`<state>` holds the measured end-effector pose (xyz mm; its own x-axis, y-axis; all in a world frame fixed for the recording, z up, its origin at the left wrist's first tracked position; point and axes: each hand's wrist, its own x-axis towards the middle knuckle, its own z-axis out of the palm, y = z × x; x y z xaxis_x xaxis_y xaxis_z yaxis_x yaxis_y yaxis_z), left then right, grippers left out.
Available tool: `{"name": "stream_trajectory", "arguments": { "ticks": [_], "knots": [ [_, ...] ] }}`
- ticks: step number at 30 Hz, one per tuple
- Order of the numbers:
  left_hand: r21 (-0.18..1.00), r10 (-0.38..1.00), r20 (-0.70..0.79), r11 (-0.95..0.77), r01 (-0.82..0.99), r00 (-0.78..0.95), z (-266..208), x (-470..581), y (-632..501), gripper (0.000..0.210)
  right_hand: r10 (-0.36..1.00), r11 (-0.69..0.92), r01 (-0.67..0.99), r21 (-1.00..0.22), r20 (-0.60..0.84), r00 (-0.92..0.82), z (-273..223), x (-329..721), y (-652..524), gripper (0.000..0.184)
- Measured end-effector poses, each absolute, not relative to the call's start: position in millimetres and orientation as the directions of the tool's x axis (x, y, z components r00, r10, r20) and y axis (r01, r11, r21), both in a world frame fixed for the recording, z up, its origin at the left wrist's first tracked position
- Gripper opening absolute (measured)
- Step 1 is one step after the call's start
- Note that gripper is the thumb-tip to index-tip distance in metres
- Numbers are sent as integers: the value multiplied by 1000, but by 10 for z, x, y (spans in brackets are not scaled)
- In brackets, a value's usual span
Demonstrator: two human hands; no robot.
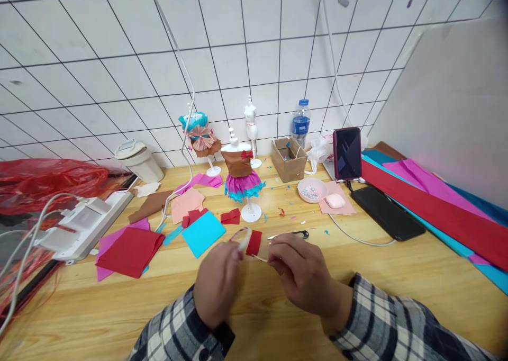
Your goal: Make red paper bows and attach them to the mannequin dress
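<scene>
My left hand [218, 284] is closed in a pinch, slightly blurred, on a thin pale strip. The strip [247, 236] loops up above its fingertips. Toward my right hand [304, 276], a pale length runs to that hand's pinched fingers; whether it is all one strip I cannot tell. A small red piece of crepe paper [254, 243] lies between the hands, just beyond the fingertips. Past my right fingers lies a pair of small snips [305, 234], partly hidden. A mini dress form [238, 162] in a brown top and purple-and-blue skirt stands straight ahead.
Folded blue paper [203, 234] and red paper [130, 252] lie left. Behind stand another dressed form [202, 138], a bare form [251, 122], a cardboard box [288, 162] and a bottle [300, 125]. A pink bowl [313, 190], phone [347, 154] and power bank [387, 213] sit right.
</scene>
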<state>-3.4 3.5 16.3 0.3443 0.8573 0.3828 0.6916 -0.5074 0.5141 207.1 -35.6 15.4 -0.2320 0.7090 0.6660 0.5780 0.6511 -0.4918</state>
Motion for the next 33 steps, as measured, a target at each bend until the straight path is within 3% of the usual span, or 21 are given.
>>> {"name": "stream_trajectory", "arguments": {
  "ticks": [2, 4, 6, 10, 13, 15, 17, 19, 21, 23, 26, 33],
  "knots": [
    [595, 903, 421, -344, 727, 83, 192, -212, 187, 33, 693, 646, 571, -506, 702, -162, 176, 2129, -341, 10],
    [571, 868, 491, -256, 780, -76, 205, -418, 361, 33, 715, 615, 571, -544, 689, -114, 176, 2179, -301, 11],
    [455, 869, 495, -278, 846, 19, 180, -583, 507, 36, 783, 563, 540, -626, 613, -106, 153, 2198, -248, 8],
    [214, 918, 282, -344, 914, 279, 16, -666, 627, 41, 946, 323, 373, -870, 295, -131, 87, 2154, -179, 6],
    [156, 931, 198, -338, 928, 306, -79, -604, 606, 39, 978, 150, 233, -961, 110, -176, 80, 2126, -168, 10],
    [150, 928, 247, -322, 935, 280, -62, -546, 559, 42, 977, 119, 192, -974, 80, -200, 92, 2125, -166, 11],
    [208, 900, 348, -348, 914, 263, 14, -460, 477, 39, 973, 144, 209, -967, 100, -209, 101, 2126, -166, 12],
    [356, 864, 383, -463, 812, 325, 105, -335, 354, 32, 965, 183, 252, -950, 126, -230, 96, 2117, -171, 11],
    [541, 853, 282, -520, 661, 440, 170, -180, 205, 34, 958, 217, 300, -929, 143, -250, 77, 2099, -180, 9],
    [644, 825, 214, -522, 559, 523, 193, -28, 63, 40, 951, 248, 344, -906, 159, -266, 54, 2082, -187, 7],
    [687, 831, 182, -490, 537, 525, 178, 121, -65, 34, 945, 274, 377, -885, 175, -275, 36, 2077, -189, 7],
    [665, 828, 225, -516, 540, 514, 148, 135, -68, 21, 964, 195, 387, -901, 103, -245, 36, 2053, -201, 5]
  ]
}}
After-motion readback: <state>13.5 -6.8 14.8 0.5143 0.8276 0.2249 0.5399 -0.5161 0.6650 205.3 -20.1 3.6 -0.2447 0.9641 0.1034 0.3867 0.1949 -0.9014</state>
